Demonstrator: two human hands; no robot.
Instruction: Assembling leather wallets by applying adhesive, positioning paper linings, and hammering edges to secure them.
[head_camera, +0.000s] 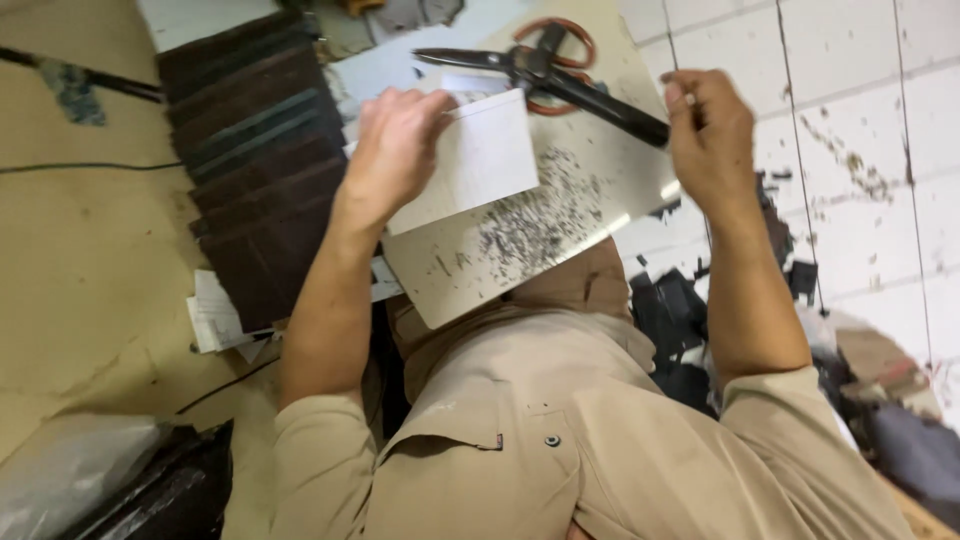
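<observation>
My left hand (397, 140) grips a white rectangular card (480, 160) by its left edge and holds it tilted over a pale board (590, 215) resting on my lap. My right hand (708, 125) is closed around the dark tip of a long black tool (610, 105) that lies across the board. Large scissors (535, 62) with reddish-brown handles lie at the board's far end, touching that tool. Dark shavings (535, 220) are scattered over the board beneath the card.
A stack of dark brown strips (255, 150) lies on the floor to the left, with white papers (215, 320) at its near end. Black scraps (680, 320) litter the white tiled floor on the right. A black bag (165, 490) sits bottom left.
</observation>
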